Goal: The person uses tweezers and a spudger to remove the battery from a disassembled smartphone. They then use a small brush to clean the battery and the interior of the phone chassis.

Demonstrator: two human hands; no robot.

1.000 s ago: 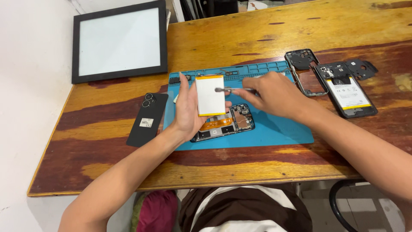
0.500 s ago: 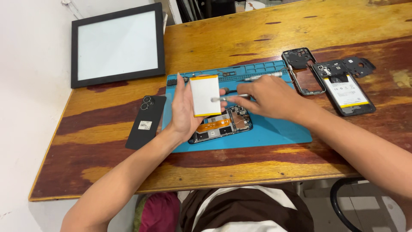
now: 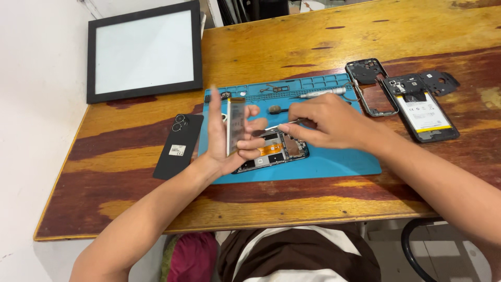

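A worn wooden desk (image 3: 323, 36), its varnish streaked in honey-yellow and dark red-brown bands, fills most of the view; a white wall borders it at left, and dark objects stand beyond its far edge. At the far left corner lies a black-framed panel (image 3: 144, 50) with a pale blank face. A blue work mat (image 3: 334, 162) with small moulded compartments along its far edge lies at the centre of the desk. To its left rests a black phone back cover (image 3: 178, 146), camera rings uppermost. To its right lie an empty phone frame (image 3: 369, 86) and, just beside it, a second opened phone (image 3: 425, 112) showing a white battery with a yellow strip. On the mat sits an opened phone (image 3: 274, 151), its circuit boards and an orange flex cable exposed. The left hand (image 3: 227, 138) stands upright over this phone, fingers closed around a thin flat battery (image 3: 236, 125) held on edge, tilted up from the phone body. The right hand (image 3: 326, 122) pinches slim metal tweezers (image 3: 282, 125) between thumb and fingers, their tips near the battery's lower edge. A silver screwdriver (image 3: 321, 93) lies along the mat's far side.
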